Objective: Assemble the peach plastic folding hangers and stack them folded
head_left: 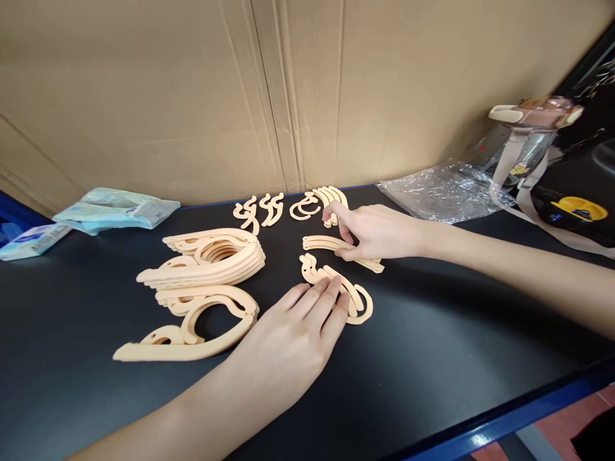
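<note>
Cream plastic pieces lie across a black table in the head view, where a thick stack of folded hangers stands left of the two hands. Just in front of the stack is a second pile of the same hangers, the top one showing a round opening. To the right of the stack and somewhat nearer the viewer, the left hand lies palm down over a small group of loose parts: a hook, curved strips and a half ring. Its fingers are stretched out over them; its thumb is hidden, so I cannot tell whether it pinches any piece. Farther right of the stack, the right hand has bent fingers at a bundle of slim arms and a fan of curved arms; whether it grasps either I cannot tell. Loose hooks lie behind the stack, with thin rings behind it and to the right. Left of the stack and farther back is a soft packet. Well to its right lie a clear plastic bag and a strapped bottle.
</note>
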The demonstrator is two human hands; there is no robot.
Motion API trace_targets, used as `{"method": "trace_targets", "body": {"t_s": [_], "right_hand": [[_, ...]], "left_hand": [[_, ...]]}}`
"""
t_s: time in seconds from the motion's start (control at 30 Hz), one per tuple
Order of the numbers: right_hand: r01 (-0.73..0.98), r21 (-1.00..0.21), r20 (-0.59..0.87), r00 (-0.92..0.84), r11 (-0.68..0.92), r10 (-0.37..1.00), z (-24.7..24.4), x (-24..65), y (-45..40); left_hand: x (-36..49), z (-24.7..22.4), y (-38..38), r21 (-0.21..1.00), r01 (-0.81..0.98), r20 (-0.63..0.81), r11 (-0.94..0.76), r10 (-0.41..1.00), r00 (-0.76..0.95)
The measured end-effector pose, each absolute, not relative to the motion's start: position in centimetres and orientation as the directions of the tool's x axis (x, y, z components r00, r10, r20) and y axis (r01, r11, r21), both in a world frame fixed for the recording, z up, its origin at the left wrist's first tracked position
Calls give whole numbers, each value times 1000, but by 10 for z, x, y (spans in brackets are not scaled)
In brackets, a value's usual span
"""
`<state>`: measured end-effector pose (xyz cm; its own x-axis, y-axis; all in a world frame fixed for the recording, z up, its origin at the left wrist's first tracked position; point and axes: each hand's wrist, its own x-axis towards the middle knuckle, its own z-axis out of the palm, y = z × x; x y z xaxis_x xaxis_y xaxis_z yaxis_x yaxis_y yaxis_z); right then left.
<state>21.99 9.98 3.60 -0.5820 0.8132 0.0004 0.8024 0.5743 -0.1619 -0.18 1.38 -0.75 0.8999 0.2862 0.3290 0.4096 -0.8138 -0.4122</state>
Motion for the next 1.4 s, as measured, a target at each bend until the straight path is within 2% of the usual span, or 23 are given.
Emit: {"method": "trace_targets", "body": {"t_s": [0.13,0.3,0.47,0.6,0.67,0.8,0.93,1.03,1.2,1.4], "right_hand": [[786,-178,19,-599,593,800,35,227,94],[752,-135,107,-637,646,764,26,235,81],[665,45,270,-727,746,631,17,242,73],[589,205,288,-799,781,527,16,243,71],[568,248,291,-816,785,499,19,242,70],[578,190,328,-799,794,503,27,241,59],[587,134,358,-780,799,513,35,240,39],[578,74,370,-773,813,516,36,242,28],[477,-43,326,-824,878,463,32,243,16],[464,-45,365,-817,885,447,19,235,5]], "left_hand": [[-1,-7,14,-415,393,326,-821,269,906],[-1,-6,12,-392,379,327,-838,259,909],[1,-9,3,-330,385,338,-862,273,901],[5,-7,-3,-275,365,340,-889,265,902],[7,-3,-4,-214,344,323,-914,267,908],[7,4,-3,-76,307,322,-949,268,908],[6,3,-1,-58,367,414,-929,312,855],[5,0,3,-96,430,449,-898,347,824],[0,0,17,-318,558,463,-766,388,797],[-9,4,34,-523,602,442,-604,411,797]]}}
